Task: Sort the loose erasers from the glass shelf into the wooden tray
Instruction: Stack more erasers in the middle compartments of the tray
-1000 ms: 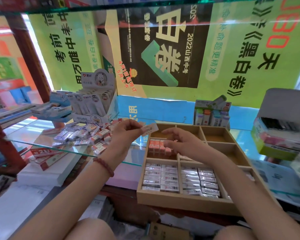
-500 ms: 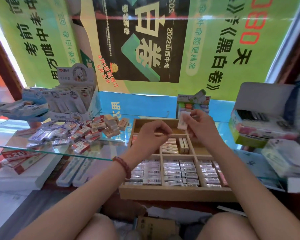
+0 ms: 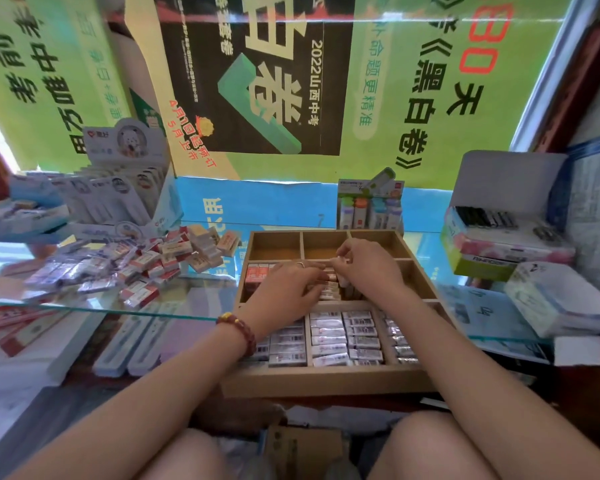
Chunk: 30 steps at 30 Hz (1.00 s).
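- Head view: the wooden tray (image 3: 326, 380) sits on the glass shelf (image 3: 84, 304), in front of the person.
- The loose erasers (image 3: 136, 268) lie heaped on the shelf, left of the tray and apart from it.
- The left hand (image 3: 284, 289), with a beaded bracelet (image 3: 240, 328) at the wrist, reaches into the tray's middle row. Its fingers are bent down onto the erasers there; I cannot tell whether they grip one.
- The right hand (image 3: 369, 270) is just beside it over the same row, fingertips pinching a small white eraser (image 3: 341, 260).
- Wrapped erasers (image 3: 329, 336) lie in rows in the tray's front compartments.
- Orange erasers (image 3: 257, 274) stand in the middle-left compartment.
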{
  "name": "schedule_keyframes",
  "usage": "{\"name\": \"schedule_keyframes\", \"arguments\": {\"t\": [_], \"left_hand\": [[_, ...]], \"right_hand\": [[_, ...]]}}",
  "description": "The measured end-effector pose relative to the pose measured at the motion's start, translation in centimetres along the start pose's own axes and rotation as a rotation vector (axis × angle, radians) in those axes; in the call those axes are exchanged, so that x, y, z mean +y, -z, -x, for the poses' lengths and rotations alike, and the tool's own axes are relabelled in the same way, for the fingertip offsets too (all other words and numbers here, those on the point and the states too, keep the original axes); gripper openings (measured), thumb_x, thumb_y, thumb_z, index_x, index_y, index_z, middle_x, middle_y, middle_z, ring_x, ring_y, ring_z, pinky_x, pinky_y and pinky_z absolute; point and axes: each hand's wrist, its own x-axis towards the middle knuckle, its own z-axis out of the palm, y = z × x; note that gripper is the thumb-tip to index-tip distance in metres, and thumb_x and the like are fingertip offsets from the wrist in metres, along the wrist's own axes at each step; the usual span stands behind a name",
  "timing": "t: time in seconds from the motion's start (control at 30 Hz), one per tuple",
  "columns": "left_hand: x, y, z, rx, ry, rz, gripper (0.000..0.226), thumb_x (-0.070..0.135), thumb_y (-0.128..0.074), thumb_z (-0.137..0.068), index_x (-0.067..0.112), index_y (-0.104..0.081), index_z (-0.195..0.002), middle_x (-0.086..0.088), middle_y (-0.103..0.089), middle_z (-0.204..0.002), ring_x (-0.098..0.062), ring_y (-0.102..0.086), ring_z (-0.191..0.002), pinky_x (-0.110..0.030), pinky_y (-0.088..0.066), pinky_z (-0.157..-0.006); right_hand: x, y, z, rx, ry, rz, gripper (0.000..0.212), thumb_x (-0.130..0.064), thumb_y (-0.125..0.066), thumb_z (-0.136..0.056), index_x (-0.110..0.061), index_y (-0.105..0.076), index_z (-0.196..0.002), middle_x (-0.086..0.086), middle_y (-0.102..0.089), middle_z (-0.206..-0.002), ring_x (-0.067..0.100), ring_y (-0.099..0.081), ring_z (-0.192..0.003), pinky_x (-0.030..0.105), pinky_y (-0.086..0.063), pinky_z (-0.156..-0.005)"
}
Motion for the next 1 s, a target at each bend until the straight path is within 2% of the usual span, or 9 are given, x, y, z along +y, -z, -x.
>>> {"name": "schedule_keyframes", "arguments": {"t": [0.2, 0.3, 0.37, 0.47, 0.53, 0.63, 0.77, 0.87, 1.0], "left_hand": [[-0.1, -0.2, -0.1, -0.005, -0.004, 0.005, 0.03, 0.025, -0.047, -0.095, 0.022, -0.061, -0.121, 0.005, -0.057, -0.13, -0.015, -0.052, -0.116, -0.033, -0.037, -0.104], [-0.2, -0.2, -0.1, -0.001, -0.015, 0.008, 0.031, 0.023, -0.047, -0.094, 0.022, -0.061, -0.121, 0.004, -0.06, -0.125, -0.015, -0.053, -0.112, -0.033, -0.038, -0.102], [-0.3, -0.2, -0.1, 0.003, -0.007, 0.015, 0.031, 0.022, -0.047, -0.094, 0.021, -0.06, -0.122, 0.002, -0.062, -0.12, -0.015, -0.054, -0.107, -0.028, -0.038, -0.096], [-0.4, -0.2, 0.0, 0.004, 0.014, 0.04, 0.028, 0.023, -0.048, -0.094, 0.021, -0.06, -0.119, 0.002, -0.063, -0.118, -0.013, -0.054, -0.104, -0.026, -0.039, -0.093], [-0.6, -0.2, 0.1, 0.004, 0.029, 0.067, 0.027, 0.025, -0.048, -0.094, 0.023, -0.06, -0.119, 0.004, -0.061, -0.119, -0.013, -0.052, -0.105, -0.028, -0.04, -0.094], [-1.0, -0.4, 0.0, -0.003, 0.049, 0.086, 0.026, 0.028, -0.049, -0.094, 0.026, -0.06, -0.117, 0.003, -0.061, -0.117, -0.013, -0.052, -0.102, -0.03, -0.042, -0.093], [-1.0, -0.3, 0.1, 0.018, 0.05, 0.09, 0.024, 0.029, -0.05, -0.093, 0.028, -0.06, -0.115, 0.003, -0.062, -0.104, -0.012, -0.051, -0.094, -0.032, -0.043, -0.089], [-0.9, 0.1, 0.3, 0.048, 0.044, 0.125, 0.024, 0.024, -0.051, -0.093, 0.025, -0.061, -0.115, 0.004, -0.061, -0.099, -0.009, -0.048, -0.09, -0.027, -0.039, -0.082], [-1.5, 1.2, 0.7, 0.14, 0.061, 0.158, 0.022, 0.018, -0.052, -0.091, 0.023, -0.064, -0.109, 0.007, -0.061, -0.116, -0.01, -0.05, -0.108, -0.026, -0.036, -0.091]], "right_hand": [[-0.6, 0.0, -0.3, -0.035, -0.03, 0.078, 0.019, -0.029, -0.062, -0.089, -0.017, -0.063, -0.104, 0.0, -0.064, -0.091, 0.015, -0.063, -0.079, 0.026, -0.051, -0.066], [-0.6, -0.4, -0.4, -0.017, -0.001, 0.165, 0.028, -0.035, -0.061, -0.09, -0.018, -0.055, -0.112, 0.001, -0.065, -0.1, 0.018, -0.063, -0.087, 0.029, -0.049, -0.067], [-0.5, -1.0, -0.4, 0.022, 0.032, 0.205, 0.034, -0.043, -0.056, -0.092, -0.018, -0.051, -0.114, 0.0, -0.065, -0.101, 0.02, -0.064, -0.089, 0.03, -0.049, -0.068], [-0.2, -0.5, -0.4, 0.11, 0.016, 0.087, 0.029, -0.04, -0.042, -0.099, -0.017, -0.054, -0.111, 0.002, -0.066, -0.099, 0.019, -0.063, -0.085, 0.029, -0.046, -0.063], [0.4, 0.8, -0.4, 0.138, -0.001, -0.019, 0.022, -0.03, -0.043, -0.1, -0.016, -0.057, -0.109, 0.002, -0.065, -0.098, 0.017, -0.059, -0.081, 0.026, -0.041, -0.061], [1.3, 3.0, -0.1, -0.023, 0.025, -0.084, 0.004, -0.021, -0.057, -0.091, -0.021, -0.06, -0.094, -0.006, -0.059, -0.085, 0.012, -0.054, -0.079, 0.025, -0.039, -0.066], [1.0, 3.8, 0.8, -0.24, 0.05, -0.049, 0.012, -0.019, -0.071, -0.081, -0.025, -0.06, -0.079, -0.013, -0.05, -0.074, 0.006, -0.05, -0.072, 0.025, -0.042, -0.067], [0.6, 3.8, 1.0, -0.201, 0.08, -0.031, 0.009, -0.024, -0.065, -0.086, -0.024, -0.06, -0.079, -0.014, -0.052, -0.074, 0.008, -0.052, -0.075, 0.026, -0.044, -0.069], [0.0, 4.2, 1.1, -0.107, 0.097, -0.126, 0.007, -0.023, -0.057, -0.09, -0.021, -0.063, -0.087, -0.014, -0.055, -0.076, 0.006, -0.054, -0.074, 0.023, -0.044, -0.066]]}}
